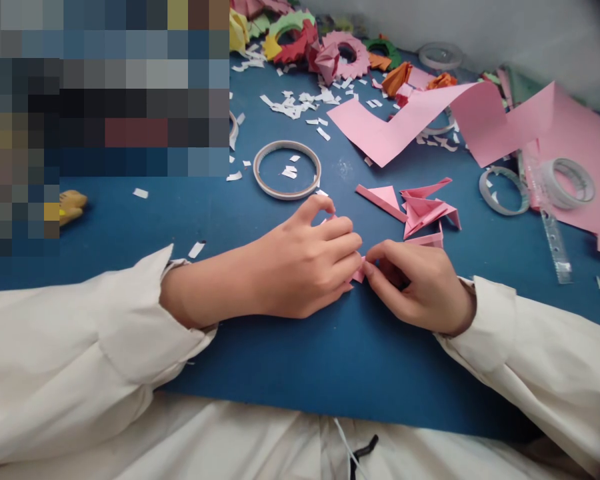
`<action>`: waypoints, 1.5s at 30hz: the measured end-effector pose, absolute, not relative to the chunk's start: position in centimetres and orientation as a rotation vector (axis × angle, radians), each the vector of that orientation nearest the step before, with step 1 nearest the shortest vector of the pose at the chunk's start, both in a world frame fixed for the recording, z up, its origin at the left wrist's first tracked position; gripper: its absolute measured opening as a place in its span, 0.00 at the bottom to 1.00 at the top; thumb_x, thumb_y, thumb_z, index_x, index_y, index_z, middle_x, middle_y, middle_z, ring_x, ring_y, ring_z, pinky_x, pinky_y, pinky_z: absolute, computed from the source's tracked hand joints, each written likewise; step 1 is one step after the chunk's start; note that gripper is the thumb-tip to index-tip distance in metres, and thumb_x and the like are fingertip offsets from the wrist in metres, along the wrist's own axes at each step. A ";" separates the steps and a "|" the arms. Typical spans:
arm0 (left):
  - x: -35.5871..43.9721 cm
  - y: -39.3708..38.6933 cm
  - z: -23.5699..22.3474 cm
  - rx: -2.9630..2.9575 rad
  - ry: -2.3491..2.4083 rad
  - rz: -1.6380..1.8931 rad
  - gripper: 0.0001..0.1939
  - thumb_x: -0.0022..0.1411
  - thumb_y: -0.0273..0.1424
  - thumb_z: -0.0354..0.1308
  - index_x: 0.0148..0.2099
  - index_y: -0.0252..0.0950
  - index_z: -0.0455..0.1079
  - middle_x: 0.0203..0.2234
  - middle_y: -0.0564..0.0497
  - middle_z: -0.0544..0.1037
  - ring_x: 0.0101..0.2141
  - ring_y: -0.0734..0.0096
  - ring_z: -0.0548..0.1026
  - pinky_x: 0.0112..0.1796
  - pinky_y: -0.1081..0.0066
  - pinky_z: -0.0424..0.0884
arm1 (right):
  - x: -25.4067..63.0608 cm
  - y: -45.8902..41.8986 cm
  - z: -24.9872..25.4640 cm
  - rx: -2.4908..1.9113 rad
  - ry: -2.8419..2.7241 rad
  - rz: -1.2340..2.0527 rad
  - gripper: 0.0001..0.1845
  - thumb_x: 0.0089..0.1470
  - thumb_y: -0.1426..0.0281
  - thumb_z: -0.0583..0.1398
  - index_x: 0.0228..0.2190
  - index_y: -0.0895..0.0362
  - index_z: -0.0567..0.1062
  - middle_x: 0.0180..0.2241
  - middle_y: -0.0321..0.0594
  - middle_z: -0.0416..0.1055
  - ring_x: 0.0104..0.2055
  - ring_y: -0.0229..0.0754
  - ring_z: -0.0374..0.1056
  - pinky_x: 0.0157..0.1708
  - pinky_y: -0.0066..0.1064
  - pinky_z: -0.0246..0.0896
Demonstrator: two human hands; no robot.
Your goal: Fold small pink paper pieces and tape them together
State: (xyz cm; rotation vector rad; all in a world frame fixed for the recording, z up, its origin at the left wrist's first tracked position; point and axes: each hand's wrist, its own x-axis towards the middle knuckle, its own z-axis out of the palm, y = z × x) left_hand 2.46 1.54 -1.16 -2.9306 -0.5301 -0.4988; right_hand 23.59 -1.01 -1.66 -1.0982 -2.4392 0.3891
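Between my two hands is a small piece of pink paper (359,273), mostly covered by fingers. My left hand (313,267) lies over it with curled fingers, closed on the paper from the left. At its right edge, my right hand (415,280) pinches it between thumb and forefinger. Just beyond the right hand rest folded pink paper pieces (427,208), one with pointed tips. A flat pink piece with a folded edge (383,200) lies beside them. How the held paper is folded cannot be seen.
A tape roll (257,170) lies beyond my left hand, among white paper scraps (293,103). Folded coloured paper rings (347,57) line the back. To the right are a long pink strip (430,117), more tape rolls (503,191) and a clear ruler (555,243).
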 end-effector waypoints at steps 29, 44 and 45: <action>2.4 1.5 -0.8 -3.040 -0.479 -0.535 0.14 0.66 0.27 0.47 0.38 0.33 0.76 0.28 0.46 0.75 0.31 0.67 0.73 0.41 0.61 0.72 | 23.5 -1.1 -1.8 -1.104 -2.444 0.298 0.05 0.55 0.72 0.57 0.29 0.60 0.72 0.17 0.30 0.62 0.18 0.30 0.57 0.21 0.24 0.51; 2.3 1.3 -0.3 -3.077 -0.549 -0.484 0.17 0.67 0.27 0.45 0.38 0.33 0.76 0.30 0.47 0.75 0.31 0.66 0.71 0.39 0.63 0.69 | 23.7 -1.1 -1.0 -1.129 -2.245 0.259 0.14 0.62 0.74 0.51 0.28 0.59 0.73 0.16 0.31 0.64 0.17 0.28 0.59 0.20 0.22 0.52; 2.3 1.3 -0.3 -3.080 -0.547 -0.487 0.17 0.67 0.27 0.45 0.38 0.33 0.76 0.30 0.47 0.75 0.31 0.66 0.71 0.39 0.63 0.69 | 23.8 -1.1 -1.0 -1.073 -2.256 0.251 0.15 0.62 0.75 0.50 0.28 0.59 0.73 0.17 0.33 0.66 0.19 0.29 0.60 0.21 0.23 0.54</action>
